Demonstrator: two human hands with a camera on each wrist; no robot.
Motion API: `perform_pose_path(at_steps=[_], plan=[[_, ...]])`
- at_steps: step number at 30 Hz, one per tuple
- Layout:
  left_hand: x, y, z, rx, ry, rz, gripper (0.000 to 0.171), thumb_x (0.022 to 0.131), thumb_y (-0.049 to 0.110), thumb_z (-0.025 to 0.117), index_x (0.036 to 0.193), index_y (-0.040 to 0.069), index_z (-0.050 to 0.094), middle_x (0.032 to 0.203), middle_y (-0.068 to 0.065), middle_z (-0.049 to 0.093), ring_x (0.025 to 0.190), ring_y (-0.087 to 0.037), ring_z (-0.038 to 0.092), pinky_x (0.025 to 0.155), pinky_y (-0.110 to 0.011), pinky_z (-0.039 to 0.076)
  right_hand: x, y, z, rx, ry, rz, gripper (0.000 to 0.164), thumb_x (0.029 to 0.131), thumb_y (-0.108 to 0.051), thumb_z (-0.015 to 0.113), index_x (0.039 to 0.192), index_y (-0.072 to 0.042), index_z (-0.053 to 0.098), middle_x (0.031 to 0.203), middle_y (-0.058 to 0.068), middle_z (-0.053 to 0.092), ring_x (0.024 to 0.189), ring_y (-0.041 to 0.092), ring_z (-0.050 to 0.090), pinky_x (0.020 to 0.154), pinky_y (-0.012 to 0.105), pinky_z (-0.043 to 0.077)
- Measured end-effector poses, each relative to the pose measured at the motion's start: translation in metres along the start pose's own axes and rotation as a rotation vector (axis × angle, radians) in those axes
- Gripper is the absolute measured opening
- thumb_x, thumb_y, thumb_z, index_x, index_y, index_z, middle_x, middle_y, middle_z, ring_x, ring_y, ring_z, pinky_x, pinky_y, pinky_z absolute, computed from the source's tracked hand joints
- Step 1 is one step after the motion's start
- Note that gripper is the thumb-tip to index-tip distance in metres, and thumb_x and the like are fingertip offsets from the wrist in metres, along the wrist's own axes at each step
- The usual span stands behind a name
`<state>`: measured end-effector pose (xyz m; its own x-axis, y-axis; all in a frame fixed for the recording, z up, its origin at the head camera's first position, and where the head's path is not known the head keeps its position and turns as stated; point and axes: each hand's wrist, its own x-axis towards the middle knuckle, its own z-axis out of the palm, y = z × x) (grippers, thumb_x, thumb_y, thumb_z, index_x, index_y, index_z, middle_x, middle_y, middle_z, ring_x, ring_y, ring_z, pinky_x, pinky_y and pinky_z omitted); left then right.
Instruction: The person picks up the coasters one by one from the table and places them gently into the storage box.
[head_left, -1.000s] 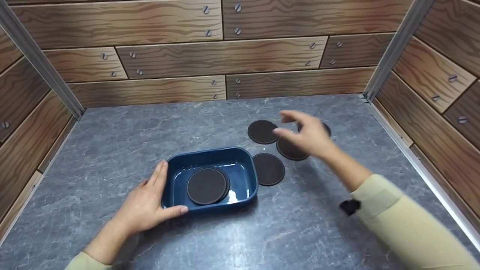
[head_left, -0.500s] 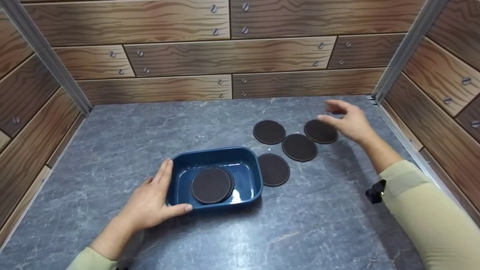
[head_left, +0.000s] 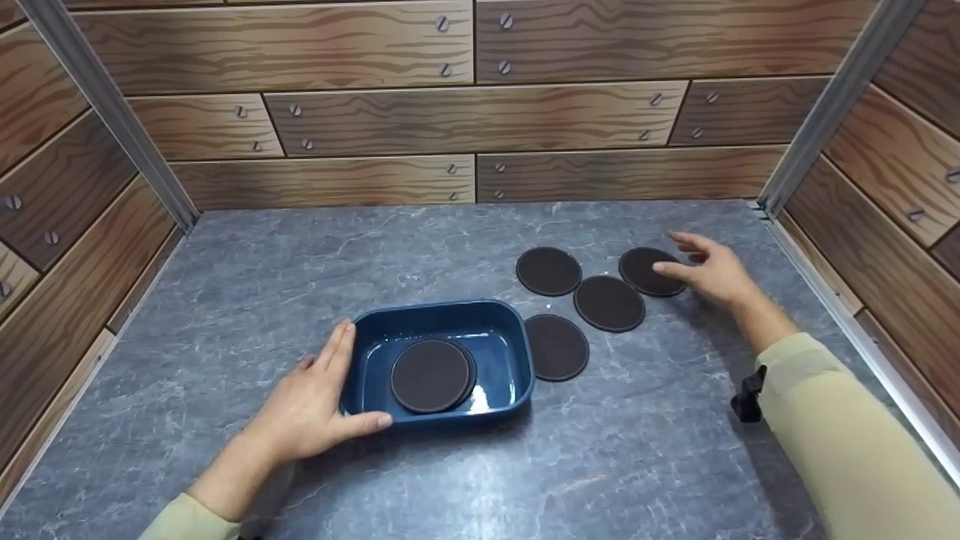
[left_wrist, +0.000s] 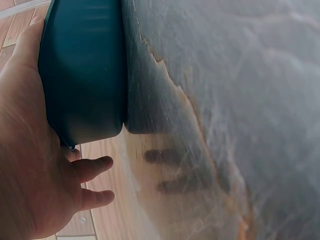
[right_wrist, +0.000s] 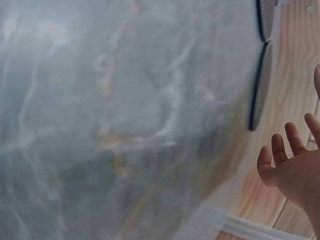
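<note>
A blue rectangular dish (head_left: 491, 360) stands on the table, with dark round coasters (head_left: 430, 376) stacked inside, the top one slightly off-centre. My left hand (head_left: 300, 412) rests against its left end, fingers fairly straight along the side and thumb on the near rim. In the left wrist view, two fingers extend past the dish wall (left_wrist: 85, 75). At the right, my right hand (head_left: 716, 274) hovers by the farthest-right coaster (head_left: 643, 268), thumb over its right part, fingers relaxed and apart. In the right wrist view, the fingers lie beyond a coaster edge (right_wrist: 259, 90), with a gap between.
More dark coasters lie flat on the grey marbled table (head_left: 300, 262): a back one (head_left: 549, 271), a middle one (head_left: 609, 303) and a near one (head_left: 559, 347) partly behind the dish's right end. Wood-patterned panels (head_left: 375, 120) enclose the back and sides.
My right hand has moved right across the coasters, then lowered toward the farthest-right one. The left hand stays at the dish; the head view has shifted slightly.
</note>
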<state>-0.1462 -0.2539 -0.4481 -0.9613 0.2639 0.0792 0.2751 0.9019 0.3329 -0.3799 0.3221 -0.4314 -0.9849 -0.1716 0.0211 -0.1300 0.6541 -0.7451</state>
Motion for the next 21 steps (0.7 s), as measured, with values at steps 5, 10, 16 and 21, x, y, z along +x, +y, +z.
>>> perform_pose_path(at_steps=[5,10,16,21], plan=[[0.001,-0.001,0.0,-0.003,0.003,0.005,0.131,0.085,0.082,0.066,0.169,-0.002,0.011,0.175,-0.023,0.013,0.142,-0.048,0.049,0.116,-0.069,0.034,0.0,0.013,0.001,0.009,-0.048,0.04,0.092,0.099,-0.038,0.078,0.166,0.001,0.029,0.165,0.031,0.034,0.15,0.051,0.034,0.12,0.061,0.033],[0.001,0.0,0.001,-0.008,-0.005,-0.003,0.132,0.085,0.083,0.066,0.169,-0.001,0.01,0.175,-0.022,0.012,0.143,-0.049,0.048,0.117,-0.069,0.033,0.0,0.019,0.002,0.033,-0.116,0.094,0.099,0.099,-0.039,0.077,0.169,-0.001,0.018,0.168,0.034,0.024,0.154,0.052,0.025,0.119,0.062,0.033],[0.002,0.0,0.0,-0.006,-0.008,-0.009,0.131,0.085,0.083,0.066,0.17,0.0,0.009,0.176,-0.02,0.01,0.142,-0.049,0.048,0.118,-0.068,0.032,0.005,0.02,0.005,0.024,-0.139,0.117,0.102,0.098,-0.037,0.079,0.169,0.0,0.015,0.168,0.035,0.02,0.156,0.05,0.019,0.123,0.061,0.027],[0.0,0.0,0.001,-0.003,-0.011,-0.015,0.133,0.084,0.086,0.064,0.17,0.0,0.009,0.176,-0.02,0.01,0.141,-0.05,0.049,0.118,-0.069,0.032,0.009,0.019,0.01,-0.009,-0.136,0.087,0.101,0.097,-0.033,0.08,0.166,0.006,0.017,0.165,0.039,0.025,0.154,0.052,0.024,0.125,0.061,0.022]])
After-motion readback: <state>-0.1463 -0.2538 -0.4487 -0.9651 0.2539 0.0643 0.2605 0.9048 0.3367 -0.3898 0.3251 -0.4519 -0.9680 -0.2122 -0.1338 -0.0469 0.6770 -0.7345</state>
